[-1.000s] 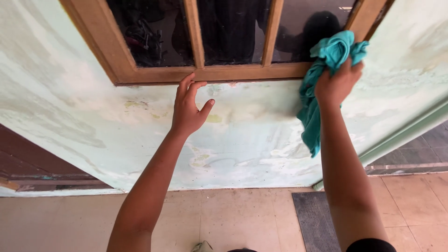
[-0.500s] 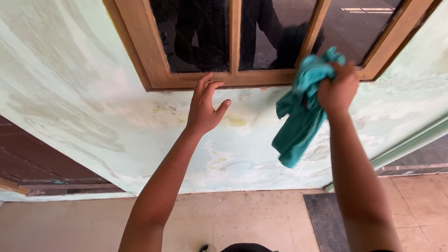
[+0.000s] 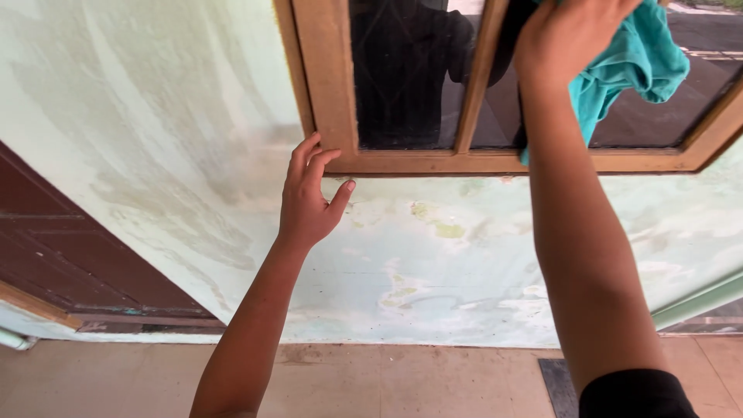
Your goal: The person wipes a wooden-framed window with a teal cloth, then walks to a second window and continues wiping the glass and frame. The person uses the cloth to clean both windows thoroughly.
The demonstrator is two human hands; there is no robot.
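Cloth (image 3: 627,66) teal, soft, light, floppy | bunched in right hand (image 3: 569,31), pressed on window pane (image 3: 642,116) | best gripped wadded | left hand (image 3: 308,203) spread open, bracing on wall (image 3: 480,248) under wooden frame (image 3: 433,161)

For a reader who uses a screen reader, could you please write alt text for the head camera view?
A person's right hand presses a teal cloth against the dark glass of a wooden window frame, while the left hand rests on the pale green wall at the frame's lower left corner. Tiled floor lies below.
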